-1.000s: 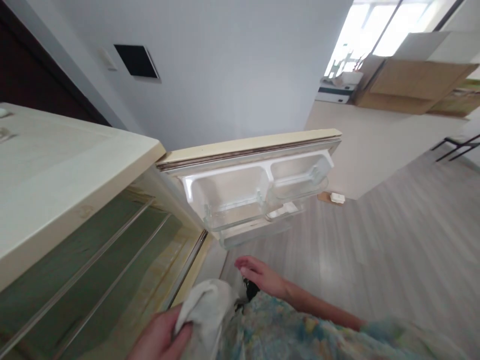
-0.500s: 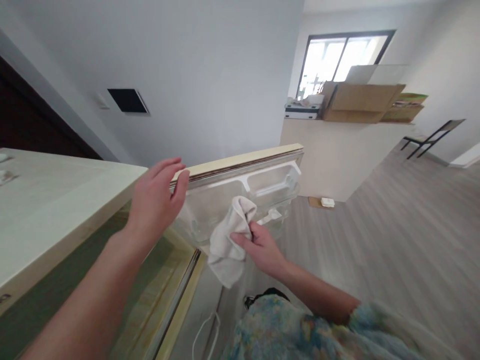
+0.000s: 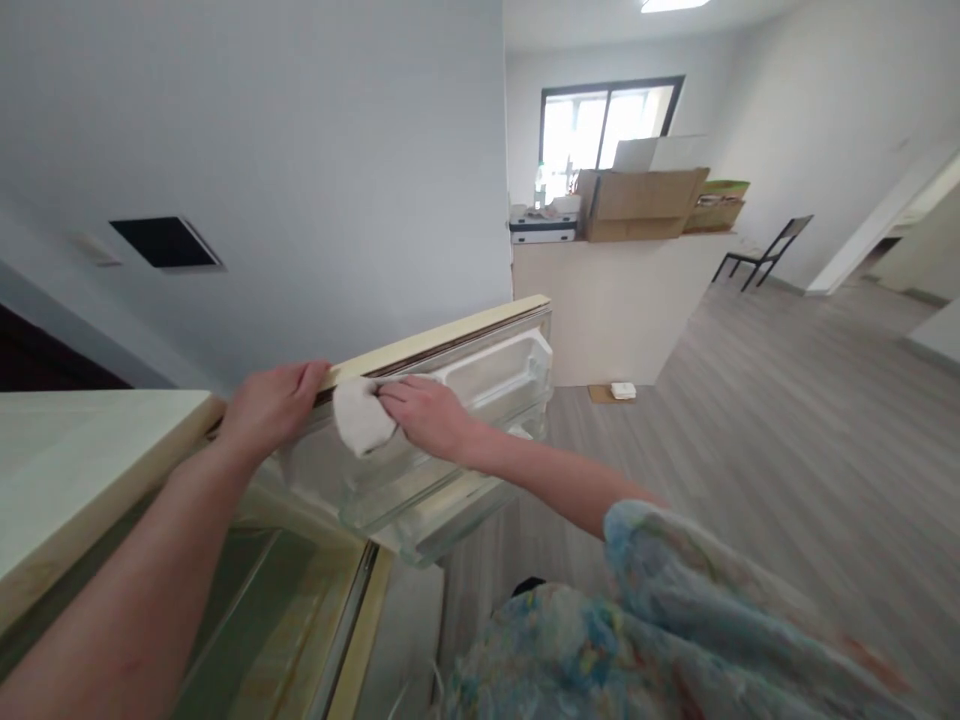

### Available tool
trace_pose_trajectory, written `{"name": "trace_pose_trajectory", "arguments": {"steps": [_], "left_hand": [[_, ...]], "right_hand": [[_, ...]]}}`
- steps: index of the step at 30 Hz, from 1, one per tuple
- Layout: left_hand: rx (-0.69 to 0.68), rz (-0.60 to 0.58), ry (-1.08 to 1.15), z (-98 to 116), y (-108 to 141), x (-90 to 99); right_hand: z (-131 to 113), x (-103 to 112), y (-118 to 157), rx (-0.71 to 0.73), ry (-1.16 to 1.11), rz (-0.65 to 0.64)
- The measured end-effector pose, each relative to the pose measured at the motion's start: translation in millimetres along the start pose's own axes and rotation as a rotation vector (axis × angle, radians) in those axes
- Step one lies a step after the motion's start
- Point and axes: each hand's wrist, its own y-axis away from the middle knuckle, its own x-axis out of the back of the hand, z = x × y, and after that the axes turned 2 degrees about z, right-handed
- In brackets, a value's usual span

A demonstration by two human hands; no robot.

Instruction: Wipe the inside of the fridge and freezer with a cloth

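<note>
An open fridge door (image 3: 442,336) with a yellowed edge stands in the middle of the head view, clear and white shelves (image 3: 495,375) on its inner side. My left hand (image 3: 274,405) is closed over the top edge of the door near its hinge end. Bunched in my right hand (image 3: 427,415) is a white cloth (image 3: 361,418), which lies against the top of the door's inner side, just right of my left hand. The fridge interior (image 3: 277,590) shows below, partly hidden by my left forearm.
The pale fridge top (image 3: 97,450) is at the left. Behind the door stands a wall (image 3: 360,180). A half-height partition (image 3: 600,310) bears cardboard boxes (image 3: 645,205). Grey floor (image 3: 787,430) stretches right, with a chair (image 3: 769,252) further back.
My right hand has moved up and left with the cloth, from the shelves to the door's top edge. My left hand has closed on the edge. The view has turned right.
</note>
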Motion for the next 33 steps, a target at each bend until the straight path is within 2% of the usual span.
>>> {"name": "trace_pose_trajectory", "arguments": {"steps": [4,7,9,10,12,14,15,17,19,23,28,30,33], "left_hand": [[0.045,0.058,0.000,6,5,-3.8],[0.028,0.085,0.006,10,10,-2.3],[0.014,0.100,0.009,11,12,-2.0],[0.010,0.108,0.009,12,11,-2.6],[0.022,0.123,0.006,12,10,-5.5],[0.042,0.137,0.000,11,7,-9.4],[0.048,0.146,-0.001,11,6,-11.3],[0.042,0.167,0.008,10,4,-13.8],[0.037,0.186,0.027,9,4,-14.7],[0.050,0.200,0.037,11,6,-14.4],[0.052,0.215,0.031,15,7,-15.9],[0.050,0.218,0.031,15,6,-16.3],[0.054,0.219,0.030,15,6,-16.3]], "right_hand": [[59,38,26,-0.335,0.010,-0.057],[111,68,56,-0.639,0.000,0.021],[138,87,82,-0.875,-0.061,0.158],[146,95,94,-0.958,-0.129,0.273],[153,110,114,-1.024,-0.224,0.557],[143,119,122,-0.966,-0.261,0.708],[133,121,121,-0.899,-0.270,0.710],[106,119,109,-0.714,-0.297,0.629],[76,108,91,-0.530,-0.328,0.520],[23,63,53,-0.338,-0.387,0.258],[-15,-5,19,-0.371,-0.144,-0.078],[-26,-26,6,-0.383,-0.062,-0.149],[-41,-52,-12,-0.305,-0.037,-0.188]]}}
